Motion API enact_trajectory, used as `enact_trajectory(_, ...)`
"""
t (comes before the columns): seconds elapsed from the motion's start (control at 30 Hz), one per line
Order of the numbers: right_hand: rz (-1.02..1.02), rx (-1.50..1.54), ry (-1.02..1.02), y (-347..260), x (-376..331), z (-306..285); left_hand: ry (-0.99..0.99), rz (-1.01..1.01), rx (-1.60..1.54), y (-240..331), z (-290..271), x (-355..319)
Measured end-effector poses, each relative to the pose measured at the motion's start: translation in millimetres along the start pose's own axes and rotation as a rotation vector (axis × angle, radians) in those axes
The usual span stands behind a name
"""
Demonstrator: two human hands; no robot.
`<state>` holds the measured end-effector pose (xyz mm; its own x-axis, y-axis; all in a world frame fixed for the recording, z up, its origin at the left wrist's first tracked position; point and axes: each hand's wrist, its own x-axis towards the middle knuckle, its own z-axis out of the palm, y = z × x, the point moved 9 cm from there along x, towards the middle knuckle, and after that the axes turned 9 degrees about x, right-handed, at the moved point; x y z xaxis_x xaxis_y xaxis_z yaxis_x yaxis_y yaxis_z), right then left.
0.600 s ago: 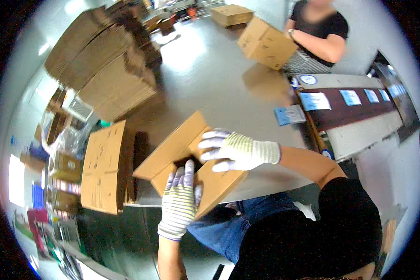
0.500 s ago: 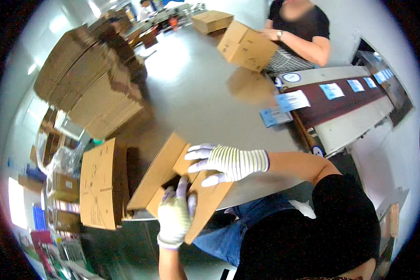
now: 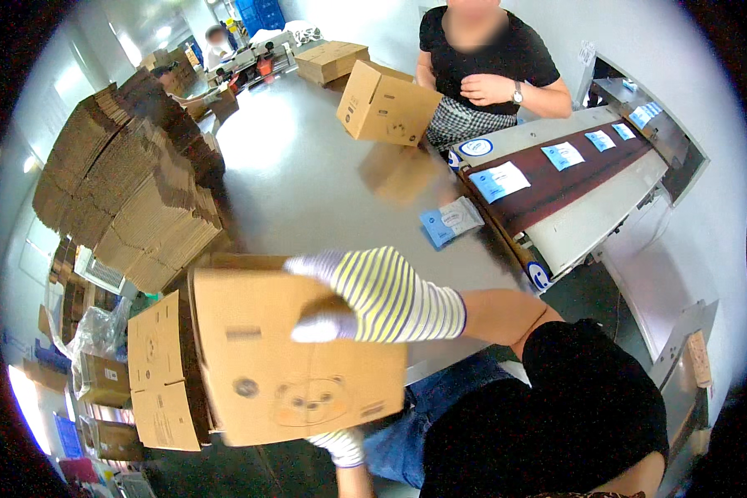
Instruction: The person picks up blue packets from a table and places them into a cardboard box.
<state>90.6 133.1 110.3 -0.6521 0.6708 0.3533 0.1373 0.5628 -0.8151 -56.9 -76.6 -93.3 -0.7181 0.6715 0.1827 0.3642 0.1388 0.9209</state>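
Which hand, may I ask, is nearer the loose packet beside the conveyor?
Right: the right hand, holding the box, is nearer the packet; the left hand, partly hidden at the box's lower edge, is farther.

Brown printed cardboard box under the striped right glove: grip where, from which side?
Upper edge of the brown printed cardboard box, probably, from the right: that edge can be straddled, unlike the flat face, with another brown cardboard carton showing just left.

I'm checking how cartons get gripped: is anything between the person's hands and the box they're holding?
Only a striped glove visibly separates the right hand from the cardboard box. The left hand is mostly hidden by the box, so its contact can't be checked.
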Motion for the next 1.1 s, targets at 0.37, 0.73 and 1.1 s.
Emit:
enact_trajectory(0.37,-0.225,-0.32,-0.403,11.1,-54.8,125.7,-0.034,-0.731,-0.628,-155.9,-28.6,-55.8)
enact_trajectory(0.73,-0.66,-0.067,-0.142,38.3,-83.9,106.6,-0.345,0.713,0.881,132.3,-56.5,27.9)
enact_trajectory(1.1,-0.307,0.233,0.2,92.0,-32.8,121.2,0.133,0.488,0.563,73.6,-50.9,14.9)
